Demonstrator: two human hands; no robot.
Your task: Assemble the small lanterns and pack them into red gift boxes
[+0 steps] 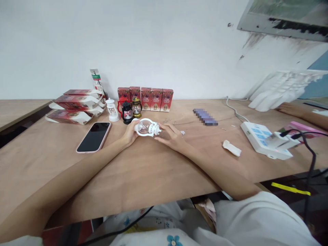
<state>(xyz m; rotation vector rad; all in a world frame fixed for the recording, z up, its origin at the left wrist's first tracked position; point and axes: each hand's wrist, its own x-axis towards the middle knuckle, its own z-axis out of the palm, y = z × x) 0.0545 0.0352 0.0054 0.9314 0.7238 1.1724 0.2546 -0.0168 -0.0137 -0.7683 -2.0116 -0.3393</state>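
Note:
A small white toy lantern (145, 127) with a clear middle lies sideways above the table, its top pointing right. My left hand (130, 134) is closed around its base. Beside the lantern's top is my right hand (172, 136), thumb and fingers spread apart; whether a fingertip touches the lantern I cannot tell. Just behind stand more small lanterns: a white one (112, 110), a black one (127, 113), a bronze-coloured one (136, 108) and a red one (120, 106) partly hidden by the black.
Several red boxes (146, 99) stand against the wall. Opened red cartons (74, 106) are piled at left, near a phone (94, 137). To the right are a blurred-out purple item (205, 117), a white piece (232, 148) and a power strip (258, 138). Another person's hand (288, 108) rests far right.

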